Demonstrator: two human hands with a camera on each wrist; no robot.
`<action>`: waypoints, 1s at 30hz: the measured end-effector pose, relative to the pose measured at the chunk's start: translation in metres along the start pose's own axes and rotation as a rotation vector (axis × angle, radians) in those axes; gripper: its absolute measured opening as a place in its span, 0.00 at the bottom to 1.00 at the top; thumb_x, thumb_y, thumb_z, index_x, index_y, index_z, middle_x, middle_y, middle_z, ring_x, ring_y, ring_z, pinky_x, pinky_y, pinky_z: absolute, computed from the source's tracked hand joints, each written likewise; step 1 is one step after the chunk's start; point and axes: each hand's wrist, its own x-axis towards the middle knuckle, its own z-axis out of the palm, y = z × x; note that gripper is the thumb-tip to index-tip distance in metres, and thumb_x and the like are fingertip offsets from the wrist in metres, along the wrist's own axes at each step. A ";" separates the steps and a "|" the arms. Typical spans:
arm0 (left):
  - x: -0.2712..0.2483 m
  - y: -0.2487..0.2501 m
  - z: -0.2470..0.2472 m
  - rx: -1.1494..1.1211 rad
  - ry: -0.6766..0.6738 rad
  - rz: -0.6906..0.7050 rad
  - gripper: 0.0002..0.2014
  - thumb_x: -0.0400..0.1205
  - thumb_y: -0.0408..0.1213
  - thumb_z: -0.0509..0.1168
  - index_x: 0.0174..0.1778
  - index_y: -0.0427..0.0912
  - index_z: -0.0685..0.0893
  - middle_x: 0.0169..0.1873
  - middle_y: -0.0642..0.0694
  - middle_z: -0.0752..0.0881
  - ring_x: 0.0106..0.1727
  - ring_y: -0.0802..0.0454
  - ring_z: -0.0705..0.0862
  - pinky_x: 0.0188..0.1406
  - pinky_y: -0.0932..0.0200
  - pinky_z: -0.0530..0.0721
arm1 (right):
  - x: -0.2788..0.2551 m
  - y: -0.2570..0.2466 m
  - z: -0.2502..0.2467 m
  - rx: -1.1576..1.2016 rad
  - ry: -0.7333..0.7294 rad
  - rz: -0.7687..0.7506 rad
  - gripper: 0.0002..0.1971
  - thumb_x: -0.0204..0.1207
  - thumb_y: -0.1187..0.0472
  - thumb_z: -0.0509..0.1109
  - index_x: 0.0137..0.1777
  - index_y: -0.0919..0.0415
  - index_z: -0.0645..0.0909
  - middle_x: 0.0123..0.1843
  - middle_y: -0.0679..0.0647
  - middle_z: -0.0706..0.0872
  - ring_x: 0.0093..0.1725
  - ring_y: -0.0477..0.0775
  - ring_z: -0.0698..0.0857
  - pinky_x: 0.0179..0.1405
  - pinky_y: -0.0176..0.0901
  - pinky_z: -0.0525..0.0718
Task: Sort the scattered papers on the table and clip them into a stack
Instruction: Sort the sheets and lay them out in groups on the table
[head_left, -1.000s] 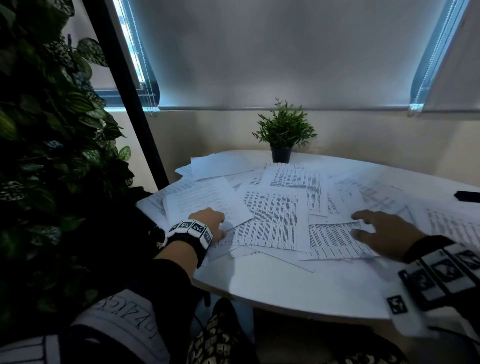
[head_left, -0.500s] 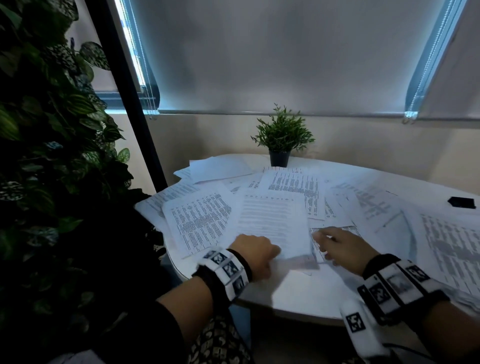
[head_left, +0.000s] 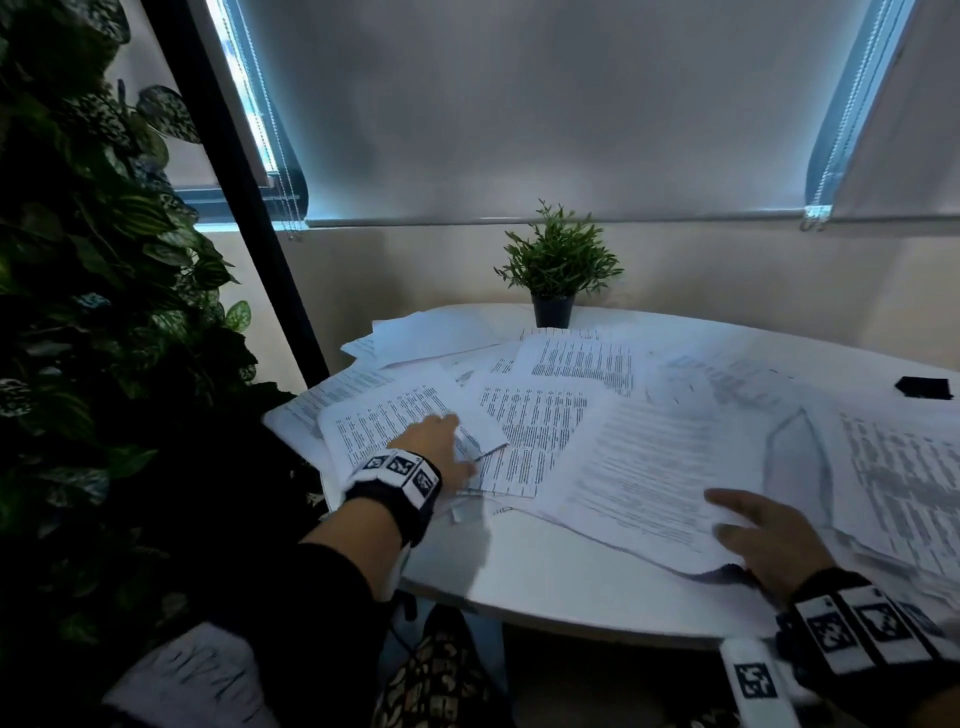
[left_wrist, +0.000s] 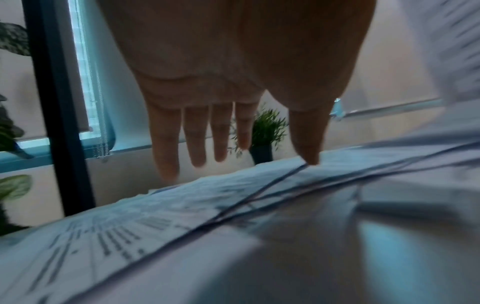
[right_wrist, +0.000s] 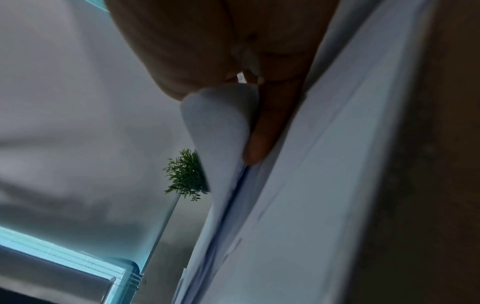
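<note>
Many white printed papers (head_left: 540, 426) lie overlapping across the round white table (head_left: 545, 577). My left hand (head_left: 439, 444) reaches over a printed sheet (head_left: 384, 421) at the table's left, its fingers (left_wrist: 194, 139) straight and the thumb tip touching paper. My right hand (head_left: 753, 538) grips the near edge of a text sheet (head_left: 649, 467) at the front right, thumb on top. In the right wrist view the paper's edge (right_wrist: 221, 123) curls between thumb and finger. A small black object (head_left: 924, 387), possibly a clip, lies at the far right.
A small potted plant (head_left: 556, 270) stands at the table's back, against the wall under lowered blinds. A large leafy plant (head_left: 104, 312) and a black pole (head_left: 249, 208) crowd the left side. A bare strip of table runs along the front edge.
My right hand has taken a text sheet from the middle and drawn it to the right. My left hand left the front edge and reached forward onto the left printed sheet.
</note>
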 end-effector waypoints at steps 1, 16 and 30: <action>0.007 -0.004 0.003 -0.001 -0.040 -0.022 0.35 0.74 0.57 0.68 0.76 0.49 0.69 0.72 0.43 0.76 0.69 0.42 0.77 0.64 0.48 0.79 | -0.001 0.000 0.000 0.017 -0.014 0.004 0.17 0.74 0.76 0.68 0.52 0.52 0.84 0.61 0.61 0.84 0.58 0.64 0.83 0.60 0.60 0.83; 0.010 0.014 0.003 0.275 -0.025 0.091 0.18 0.80 0.52 0.64 0.59 0.42 0.79 0.54 0.43 0.83 0.56 0.43 0.83 0.49 0.53 0.81 | -0.013 -0.009 -0.003 -0.077 -0.020 -0.083 0.16 0.73 0.73 0.71 0.61 0.64 0.83 0.54 0.53 0.81 0.56 0.51 0.77 0.59 0.38 0.70; -0.027 0.054 -0.027 0.155 0.145 0.326 0.02 0.79 0.37 0.58 0.44 0.45 0.70 0.46 0.46 0.80 0.48 0.43 0.81 0.40 0.57 0.73 | -0.007 -0.004 -0.003 -0.047 -0.047 -0.054 0.17 0.72 0.77 0.67 0.59 0.62 0.84 0.57 0.57 0.84 0.56 0.53 0.80 0.57 0.39 0.72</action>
